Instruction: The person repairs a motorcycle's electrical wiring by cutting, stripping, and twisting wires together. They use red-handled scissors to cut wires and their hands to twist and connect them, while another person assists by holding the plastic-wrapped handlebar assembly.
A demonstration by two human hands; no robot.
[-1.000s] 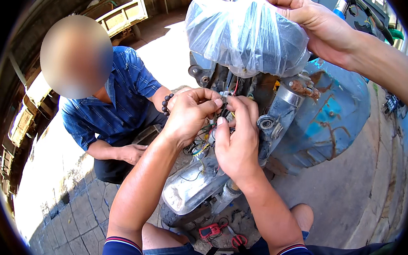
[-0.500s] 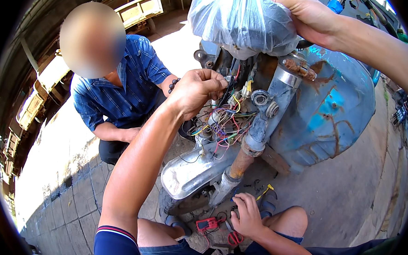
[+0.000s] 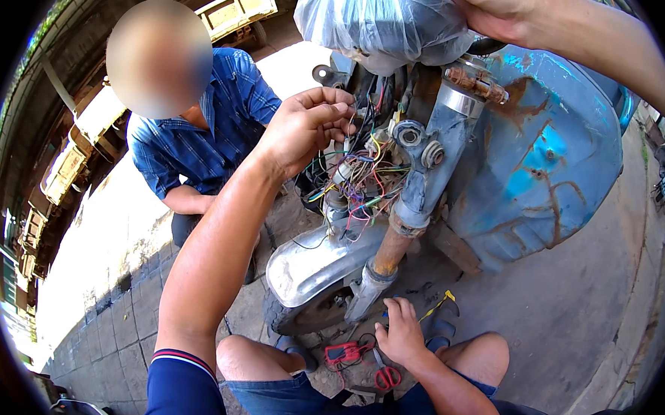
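Observation:
My left hand (image 3: pixel 300 129) is closed in a pinch at the left side of a tangle of coloured wires (image 3: pixel 372 172), its fingertips on what looks like a thin wire. The wires spill from the front of a worn motorcycle with a rusty fork tube (image 3: pixel 388 254) and a silver front fender (image 3: pixel 299 270). Low down beside the fork, my right hand (image 3: pixel 401 333) hangs with fingers loosely apart, and I see nothing held in it. Another person's hand (image 3: pixel 501 10), reaching in from the upper right, touches the plastic-wrapped bundle (image 3: pixel 379 26) above the wires.
Between my feet lie a red meter (image 3: pixel 345 352) and red-handled scissors (image 3: pixel 387 376). A dented blue leg shield (image 3: pixel 541 166) spreads to the right of the fork. A person in a blue checked shirt (image 3: pixel 192 155) crouches at the left. Yellowish carts (image 3: pixel 237 11) stand behind.
My left hand has drawn a little left, away from the dark wires and connector. My right hand stays low by the fork. The whole view has shifted slightly.

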